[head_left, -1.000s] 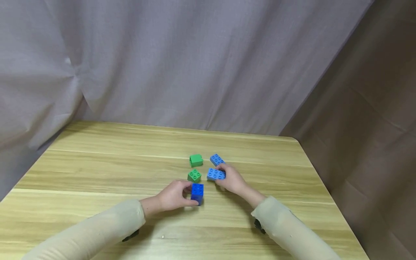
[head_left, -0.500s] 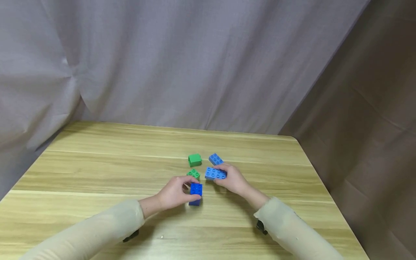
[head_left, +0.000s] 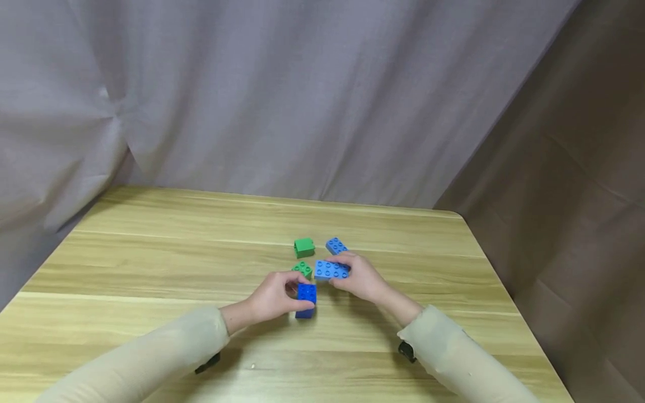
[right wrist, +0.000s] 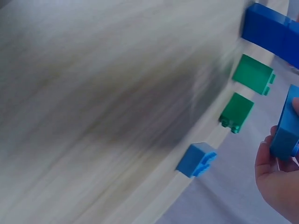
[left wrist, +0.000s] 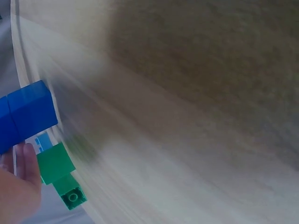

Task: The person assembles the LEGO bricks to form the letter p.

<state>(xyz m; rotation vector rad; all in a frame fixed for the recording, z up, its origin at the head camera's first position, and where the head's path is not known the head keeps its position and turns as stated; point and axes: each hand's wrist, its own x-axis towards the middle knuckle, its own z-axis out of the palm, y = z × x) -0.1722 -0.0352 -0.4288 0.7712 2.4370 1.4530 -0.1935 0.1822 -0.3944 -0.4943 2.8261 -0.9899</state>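
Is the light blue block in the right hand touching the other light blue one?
Apart. The right wrist view shows grey cloth in a wide gap between the held block and the other light blue block on the table.

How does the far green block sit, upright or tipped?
Tipped on its side: the far green block has studs facing sideways, hollow underside opposite.

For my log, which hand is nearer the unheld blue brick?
Right. The right hand is just in front of the brick, slightly rightward; the left hand is farther off, in front and to the left.
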